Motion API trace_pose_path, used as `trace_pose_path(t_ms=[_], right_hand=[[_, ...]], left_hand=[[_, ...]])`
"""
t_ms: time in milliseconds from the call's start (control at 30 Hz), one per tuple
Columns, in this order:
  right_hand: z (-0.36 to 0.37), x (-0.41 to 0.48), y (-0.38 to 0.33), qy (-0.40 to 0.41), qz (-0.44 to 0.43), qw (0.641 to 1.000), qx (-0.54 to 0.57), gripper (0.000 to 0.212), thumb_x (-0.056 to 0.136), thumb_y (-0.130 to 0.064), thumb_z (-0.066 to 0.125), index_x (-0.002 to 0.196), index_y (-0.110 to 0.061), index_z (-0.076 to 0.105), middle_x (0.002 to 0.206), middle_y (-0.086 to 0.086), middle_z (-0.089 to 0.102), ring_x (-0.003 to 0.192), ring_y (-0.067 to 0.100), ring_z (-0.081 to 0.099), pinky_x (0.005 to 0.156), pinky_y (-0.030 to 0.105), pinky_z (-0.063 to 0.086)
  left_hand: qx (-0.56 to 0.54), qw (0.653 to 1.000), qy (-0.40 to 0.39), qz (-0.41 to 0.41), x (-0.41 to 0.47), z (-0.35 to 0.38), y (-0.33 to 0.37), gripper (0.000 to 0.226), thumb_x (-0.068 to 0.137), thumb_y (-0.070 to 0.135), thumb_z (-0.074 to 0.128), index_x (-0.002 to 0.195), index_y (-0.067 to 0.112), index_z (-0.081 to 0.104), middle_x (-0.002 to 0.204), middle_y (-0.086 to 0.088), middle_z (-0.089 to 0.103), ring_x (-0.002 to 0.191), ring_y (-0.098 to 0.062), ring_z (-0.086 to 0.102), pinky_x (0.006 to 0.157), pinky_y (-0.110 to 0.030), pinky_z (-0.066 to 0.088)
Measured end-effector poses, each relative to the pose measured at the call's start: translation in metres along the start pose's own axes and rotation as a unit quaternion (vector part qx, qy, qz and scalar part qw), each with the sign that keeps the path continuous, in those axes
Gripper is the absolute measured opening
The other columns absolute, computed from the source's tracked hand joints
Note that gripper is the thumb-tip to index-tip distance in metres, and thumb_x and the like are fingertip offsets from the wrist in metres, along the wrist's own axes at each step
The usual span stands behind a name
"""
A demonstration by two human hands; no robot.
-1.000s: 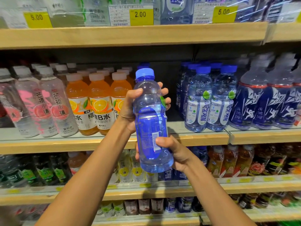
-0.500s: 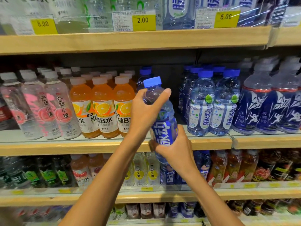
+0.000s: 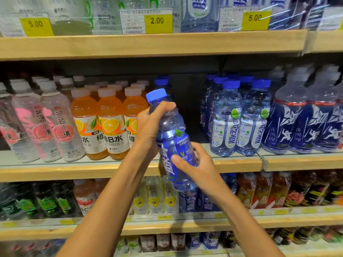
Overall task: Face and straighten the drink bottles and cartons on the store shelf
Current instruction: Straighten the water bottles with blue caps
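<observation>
Blue bottle [image 3: 173, 145] gripped by both hands, left [image 3: 150, 127] at neck, right [image 3: 196, 169] lower.

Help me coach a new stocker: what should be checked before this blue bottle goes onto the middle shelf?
1. Grip: left hand holds the blue bottle near its neck, right hand holds its lower body: ok.
2. Upright: bottle tilts, cap leaning left: not ok.
3. Label: brand lettering faces the camera: ok.
4. Slot: gap between orange bottles and pale blue bottles is open at the front: ok.
5. Cap tight: cannot tell.
</observation>
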State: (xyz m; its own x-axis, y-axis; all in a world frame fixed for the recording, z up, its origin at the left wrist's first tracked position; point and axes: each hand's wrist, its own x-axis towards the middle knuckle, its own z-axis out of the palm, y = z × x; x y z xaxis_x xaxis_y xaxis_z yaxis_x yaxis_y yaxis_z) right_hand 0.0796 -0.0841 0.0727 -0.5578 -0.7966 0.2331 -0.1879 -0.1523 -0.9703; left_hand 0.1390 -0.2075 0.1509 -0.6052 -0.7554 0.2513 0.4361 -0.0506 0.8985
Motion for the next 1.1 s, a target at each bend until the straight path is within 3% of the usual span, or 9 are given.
trace_pose_path(t_ms=[200,300,400,567,767,833,933,1000,1100], right_hand=[[-0.014,0.007,-0.002,-0.197,0.13,0.962,0.14,0.106,0.045,-0.048,0.091,0.128,-0.002,0.046,0.124,0.023,0.061,0.114,0.04,0.059,0.101,0.055,0.043],[-0.007,0.009,-0.005,-0.21,0.076,0.968,0.116,0.052,0.06,-0.031,0.081,0.108,-0.018,0.064,0.108,0.012,0.071,0.098,0.027,0.068,0.088,0.041,0.055],[-0.001,0.009,-0.004,-0.176,0.036,0.979,0.096,0.027,0.063,-0.03,0.077,0.09,-0.032,0.073,0.095,0.001,0.074,0.088,0.016,0.071,0.073,0.025,0.055],[0.007,0.008,0.0,-0.066,-0.018,0.996,0.049,0.052,0.061,-0.031,0.083,0.106,-0.018,0.06,0.095,0.001,0.073,0.086,0.014,0.07,0.072,0.022,0.053],[-0.001,0.021,0.008,0.089,-0.07,0.993,-0.036,0.055,0.069,-0.028,0.085,0.113,-0.02,0.053,0.095,-0.003,0.071,0.082,0.008,0.069,0.068,0.019,0.054],[-0.006,0.028,0.01,0.133,-0.08,0.985,-0.068,0.055,0.068,-0.032,0.084,0.112,-0.021,0.052,0.095,-0.006,0.07,0.082,0.005,0.068,0.073,0.022,0.055],[-0.011,0.04,0.016,0.184,-0.077,0.975,-0.099,0.059,0.067,-0.037,0.083,0.113,-0.022,0.049,0.097,-0.009,0.066,0.082,-0.003,0.064,0.075,0.02,0.052],[-0.011,0.046,0.021,0.214,-0.075,0.968,-0.105,0.06,0.067,-0.036,0.083,0.113,-0.021,0.047,0.097,-0.011,0.064,0.08,-0.009,0.061,0.071,0.012,0.048],[-0.01,0.055,0.027,0.251,-0.073,0.958,-0.117,0.063,0.069,-0.035,0.083,0.117,-0.019,0.045,0.101,-0.008,0.062,0.085,-0.006,0.061,0.075,0.015,0.049]], left_hand=[[-0.16,0.946,-0.268,-0.091,0.009,-0.012,0.005,0.051,0.047,0.029,0.085,0.09,0.008,0.066,0.085,-0.006,0.066,0.072,-0.023,0.065,0.068,-0.031,0.055],[-0.21,0.915,-0.327,-0.111,0.013,-0.012,0.003,0.058,0.049,0.028,0.086,0.096,0.005,0.061,0.087,-0.007,0.063,0.073,-0.023,0.064,0.071,-0.032,0.055],[-0.216,0.913,-0.325,-0.12,0.017,-0.014,0.0,0.064,0.047,0.029,0.088,0.099,0.003,0.061,0.09,-0.009,0.065,0.076,-0.024,0.065,0.073,-0.034,0.056],[-0.051,0.961,-0.264,-0.068,0.018,-0.022,-0.003,0.073,0.054,0.053,0.082,0.111,0.01,0.065,0.109,-0.012,0.071,0.096,-0.024,0.069,0.077,-0.034,0.056],[0.142,0.981,-0.105,0.08,0.005,-0.046,-0.038,0.027,0.099,0.027,0.047,0.098,0.01,0.068,0.089,0.0,0.071,0.083,-0.009,0.066,0.076,-0.024,0.053],[0.325,0.918,-0.092,0.208,-0.001,-0.061,-0.056,0.024,0.099,0.023,0.05,0.1,0.008,0.068,0.092,0.0,0.071,0.085,-0.009,0.066,0.074,-0.024,0.051],[0.558,0.726,-0.114,0.386,-0.003,-0.081,-0.074,0.032,0.096,0.028,0.045,0.096,0.008,0.07,0.091,-0.003,0.07,0.08,-0.018,0.066,0.064,-0.03,0.05],[0.624,0.611,-0.161,0.46,0.0,-0.087,-0.08,0.032,0.093,0.026,0.045,0.092,0.006,0.07,0.086,-0.007,0.069,0.074,-0.021,0.065,0.055,-0.03,0.05],[0.662,0.522,-0.23,0.487,0.007,-0.093,-0.092,0.03,0.095,0.024,0.045,0.093,0.005,0.068,0.085,-0.009,0.066,0.072,-0.023,0.062,0.057,-0.036,0.052]])
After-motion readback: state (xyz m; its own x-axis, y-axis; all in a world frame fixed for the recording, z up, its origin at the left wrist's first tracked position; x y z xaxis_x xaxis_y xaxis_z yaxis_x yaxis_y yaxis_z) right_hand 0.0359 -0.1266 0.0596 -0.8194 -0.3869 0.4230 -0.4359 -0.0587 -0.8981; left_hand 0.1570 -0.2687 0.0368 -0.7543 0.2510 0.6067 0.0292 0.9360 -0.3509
